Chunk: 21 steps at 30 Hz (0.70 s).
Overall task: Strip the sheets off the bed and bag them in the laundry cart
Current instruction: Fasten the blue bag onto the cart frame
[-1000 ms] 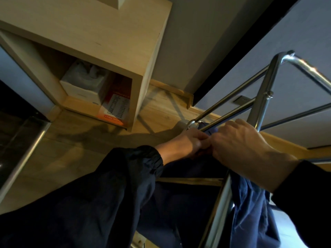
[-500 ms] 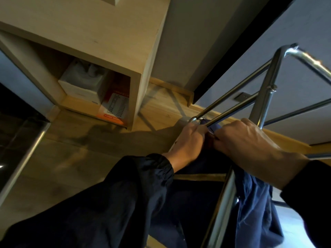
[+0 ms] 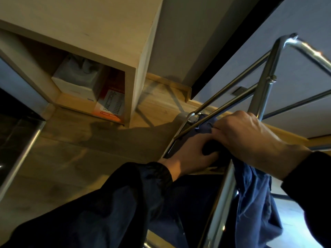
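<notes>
Wood floor, bedside cubby (image 3: 133, 90) with a tissue box (image 3: 77, 83) inside. Right hand (image 3: 250, 138) pinches the blue laundry bag (image 3: 254, 203) rim at the cart frame (image 3: 264, 93) corner, probably to hook it on. Left hand (image 3: 189, 154) is underneath, fingers hidden, so can't tell its grip. No sheets in view. It's tight between the rails, roomier out left.

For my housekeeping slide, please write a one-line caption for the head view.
Left hand and right hand grip the blue laundry bag at a corner of the steel cart frame.
</notes>
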Available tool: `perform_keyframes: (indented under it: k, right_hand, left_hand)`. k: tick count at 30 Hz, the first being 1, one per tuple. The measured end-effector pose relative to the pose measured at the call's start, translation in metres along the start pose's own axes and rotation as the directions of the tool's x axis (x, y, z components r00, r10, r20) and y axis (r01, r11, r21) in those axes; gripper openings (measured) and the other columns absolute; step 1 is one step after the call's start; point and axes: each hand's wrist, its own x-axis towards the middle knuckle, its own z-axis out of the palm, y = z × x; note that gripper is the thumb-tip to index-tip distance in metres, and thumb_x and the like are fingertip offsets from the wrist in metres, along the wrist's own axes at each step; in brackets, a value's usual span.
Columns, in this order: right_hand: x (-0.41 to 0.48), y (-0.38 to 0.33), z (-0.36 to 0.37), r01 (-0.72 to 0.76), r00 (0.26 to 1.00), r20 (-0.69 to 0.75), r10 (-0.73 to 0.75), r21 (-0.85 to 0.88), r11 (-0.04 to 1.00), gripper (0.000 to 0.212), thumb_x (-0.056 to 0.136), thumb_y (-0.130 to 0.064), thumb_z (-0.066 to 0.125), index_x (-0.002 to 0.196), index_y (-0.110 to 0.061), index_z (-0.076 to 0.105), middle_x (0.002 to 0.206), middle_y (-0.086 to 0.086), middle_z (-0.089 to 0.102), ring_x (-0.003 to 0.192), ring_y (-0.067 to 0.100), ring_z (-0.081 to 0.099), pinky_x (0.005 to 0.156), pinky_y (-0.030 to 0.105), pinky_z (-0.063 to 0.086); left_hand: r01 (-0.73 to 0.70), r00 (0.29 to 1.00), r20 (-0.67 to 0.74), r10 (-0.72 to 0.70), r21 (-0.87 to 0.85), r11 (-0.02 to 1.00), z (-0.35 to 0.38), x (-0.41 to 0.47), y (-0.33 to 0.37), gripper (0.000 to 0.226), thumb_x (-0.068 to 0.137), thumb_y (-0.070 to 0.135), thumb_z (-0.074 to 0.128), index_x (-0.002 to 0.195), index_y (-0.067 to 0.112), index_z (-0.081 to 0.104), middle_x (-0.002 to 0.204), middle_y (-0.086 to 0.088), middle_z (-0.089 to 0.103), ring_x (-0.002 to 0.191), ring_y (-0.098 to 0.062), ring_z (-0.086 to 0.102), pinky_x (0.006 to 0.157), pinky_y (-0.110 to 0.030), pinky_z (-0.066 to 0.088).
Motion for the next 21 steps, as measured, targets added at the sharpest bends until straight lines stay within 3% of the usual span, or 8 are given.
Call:
perform_keyframes:
  k: [4,8,12,15,18,21]
  right_hand:
    - [0.003,0.004,-0.001,0.007,1.000,-0.013,-0.007,0.017,1.000,0.025,0.098,-0.031,0.046,0.076,-0.019,0.051,0.071,-0.005,0.044,0.075,0.016,0.053,0.068,0.025,0.036]
    - [0.001,0.007,-0.012,0.058,0.993,-0.100,-0.059,-0.014,0.998,0.036,0.086,-0.016,0.060,0.059,-0.020,0.037,0.055,-0.007,0.029,0.050,0.012,0.033,0.052,0.027,0.035]
    - [0.001,0.021,-0.028,-0.087,0.991,-0.098,0.095,0.082,0.993,0.030,0.092,-0.025,0.047,0.064,-0.014,0.049,0.059,-0.005,0.038,0.053,0.004,0.035,0.050,0.025,0.027]
    - [0.001,0.031,-0.049,-0.020,0.984,-0.176,0.028,0.045,0.999,0.033,0.089,-0.026,0.044,0.063,-0.007,0.053,0.054,0.000,0.042,0.051,0.013,0.041,0.051,0.028,0.030]
    - [0.001,0.031,-0.056,0.039,0.967,-0.255,-0.026,0.045,0.998,0.035,0.087,-0.026,0.042,0.060,-0.006,0.051,0.050,-0.005,0.037,0.047,0.008,0.039,0.049,0.021,0.024]
    - [0.009,0.028,-0.045,0.092,0.972,-0.219,-0.083,0.034,0.995,0.032,0.090,-0.022,0.048,0.064,-0.005,0.054,0.056,0.004,0.046,0.050,0.019,0.045,0.049,0.027,0.030]
  left_hand:
    - [-0.042,0.999,-0.025,0.044,0.074,0.996,0.003,0.009,-0.006,0.018,0.092,0.009,0.059,0.109,0.009,0.062,0.110,-0.008,0.067,0.106,-0.017,0.062,0.090,-0.040,0.051]
    - [0.041,0.999,0.001,-0.042,0.069,0.997,0.005,0.010,-0.012,0.028,0.092,0.017,0.061,0.118,0.007,0.058,0.113,-0.007,0.067,0.106,-0.013,0.062,0.093,-0.037,0.050]
    - [0.033,0.999,-0.010,-0.032,0.104,0.994,-0.002,0.009,-0.015,0.028,0.088,0.018,0.068,0.112,0.006,0.060,0.087,0.006,0.060,0.078,0.008,0.054,0.076,-0.015,0.045]
    - [0.055,0.998,-0.001,-0.055,0.077,0.996,-0.004,0.005,-0.015,0.026,0.087,0.014,0.068,0.110,0.003,0.061,0.079,0.016,0.056,0.071,0.013,0.053,0.070,-0.008,0.041]
    - [0.073,0.997,-0.005,-0.073,0.052,0.996,-0.002,0.002,-0.011,0.025,0.087,0.011,0.068,0.109,0.002,0.062,0.083,0.005,0.063,0.074,0.006,0.055,0.073,-0.011,0.044]
    - [0.076,0.997,-0.013,-0.075,0.072,0.995,-0.003,0.002,-0.009,0.025,0.087,0.013,0.069,0.109,0.002,0.064,0.085,0.001,0.063,0.071,0.008,0.054,0.071,-0.008,0.042]
